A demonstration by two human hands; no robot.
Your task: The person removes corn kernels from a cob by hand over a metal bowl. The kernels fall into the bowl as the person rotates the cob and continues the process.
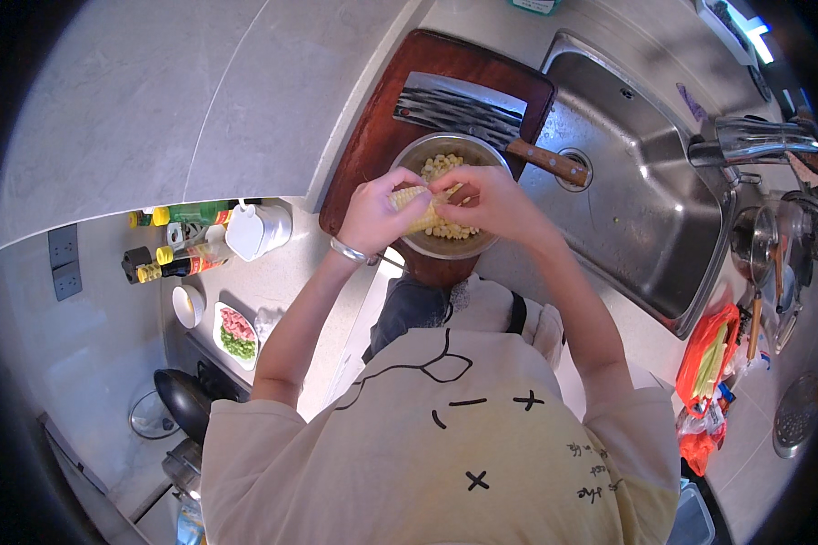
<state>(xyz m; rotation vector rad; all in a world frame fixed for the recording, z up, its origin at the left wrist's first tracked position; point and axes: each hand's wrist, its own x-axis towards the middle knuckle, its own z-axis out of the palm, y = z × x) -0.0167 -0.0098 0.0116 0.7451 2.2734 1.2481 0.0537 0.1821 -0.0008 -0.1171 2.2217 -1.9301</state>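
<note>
My left hand [380,211] is closed around one end of a corn cob [412,206], which lies tilted over a round metal bowl [474,141]. The fingertips of my right hand [480,197] are bent against the cob's other end; whether they pinch kernels is hidden. Loose yellow corn kernels [450,230] lie in the bowl. Under the bowl is a dark red wooden cutting board [365,146]. Beyond the bowl a cleaver [463,102] rests on the board, its wooden handle [549,162] reaching out over the sink.
A steel sink [641,225] adjoins the board on the right. At left stand bottles [191,212], a white container [259,231], a small bowl [188,306], a plate of diced meat and green pieces [235,334] and a black wok [184,402]. A red bag [705,361] lies right.
</note>
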